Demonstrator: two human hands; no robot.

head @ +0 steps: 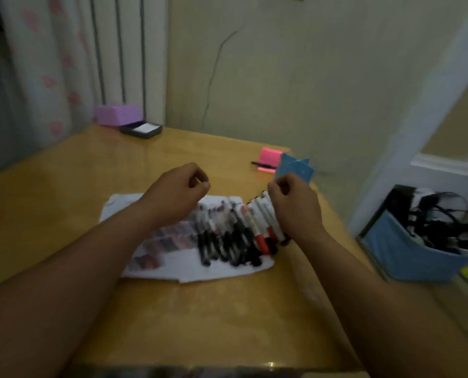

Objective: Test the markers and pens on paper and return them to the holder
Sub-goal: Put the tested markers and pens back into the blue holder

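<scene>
A white sheet of paper with scribbled test marks lies on the wooden table. Across its right half lies a row of several markers and pens, mostly black, some white with red caps. My left hand hovers over the paper's far edge with its fingers curled and nothing visible in them. My right hand is over the right end of the marker row, fingers curled. Its fingertips overlap the base of a blue holder standing just behind. Blur hides whether they grip it.
A pink sticky-note block with a dark pen beside it sits behind the holder. A purple box and a dark tray stand at the far left corner. A blue bin of cables stands right of the table, off its edge.
</scene>
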